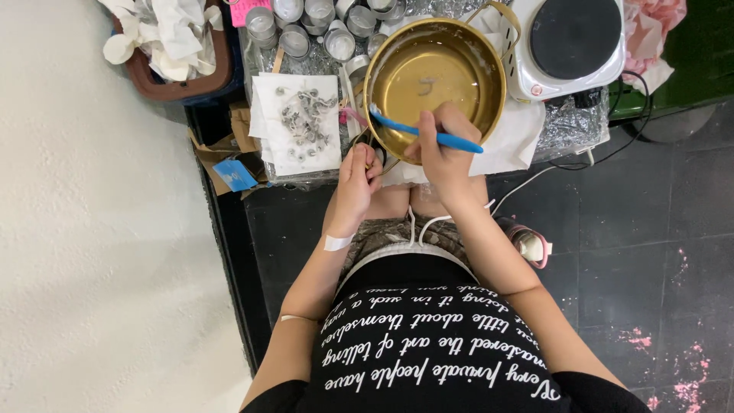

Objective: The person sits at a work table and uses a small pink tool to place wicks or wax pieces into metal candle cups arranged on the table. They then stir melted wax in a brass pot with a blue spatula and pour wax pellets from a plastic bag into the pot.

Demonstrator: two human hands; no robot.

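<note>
Right hand: (442, 149) closed around the handle of a blue toothbrush (428, 132), held near the handle's middle, over the near rim of the pan.
Toothbrush axis: runs nearly level across the view, bristle end to the left of the right hand, tail end sticking out to its right. The head lies at the pan's left inner wall, just above the rim.
Pan: (397, 46) gold-coloured metal, round, directly ahead of both hands; a film of pale liquid or wax inside, exact content cannot be told. It is tilted or propped toward the person, by appearance.
Left hand: (359, 174) fingers curled narrow at the pan's near-left edge, apparently pinching the rim or a small part there; what it grips is hidden.
Nearer hand: the right hand is over the pan; the left sits just below and left of it, beside the brush head.
Beyond left hand: white sheet (298, 157) carrying small metal pieces (304, 115), and metal cups (294, 38) farther off.
Beyond right hand: hotplate (573, 38), well past the pan's far-right rim.
</note>
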